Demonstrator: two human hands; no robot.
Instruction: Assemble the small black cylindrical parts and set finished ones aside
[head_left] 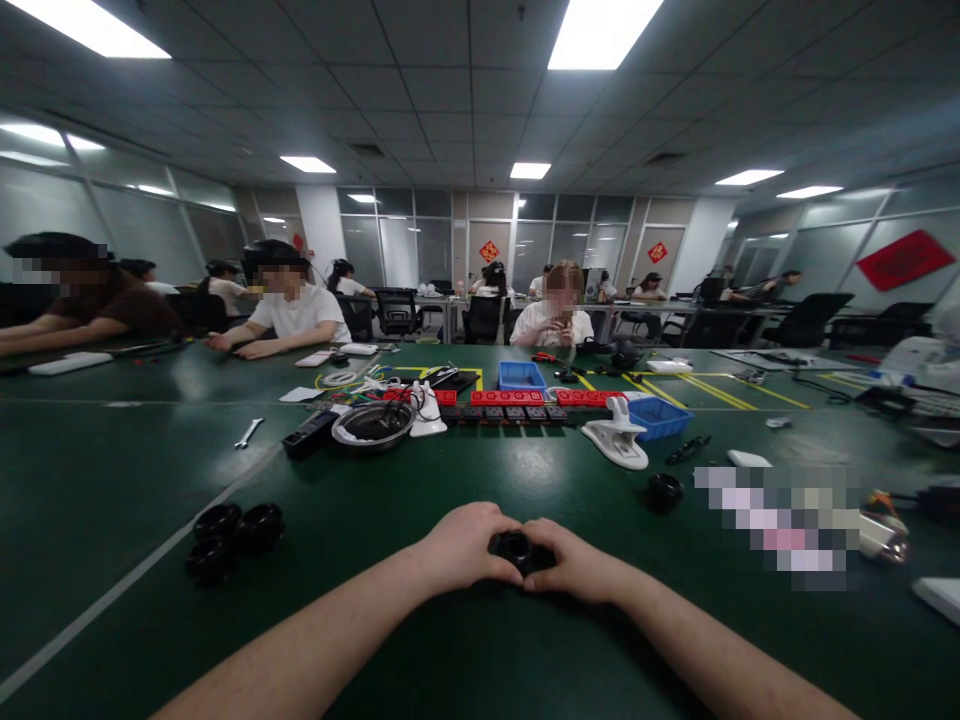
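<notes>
Near the front middle of the green table, my left hand (474,545) and my right hand (566,562) meet around a black round part (517,546). The fingers of both hands are curled on its sides, and a ring-shaped opening shows between them. Its underside is hidden. Several similar black round parts (260,527) sit in a cluster on the left. Another single black part (664,492) stands to the right, beyond my right hand.
Red power strips (506,397) cross the middle of the table (420,480). Around them are a metal bowl (373,426), a white clip base (619,436) and blue trays (661,417). A wrench (249,433) lies at left. Several people sit across and at left.
</notes>
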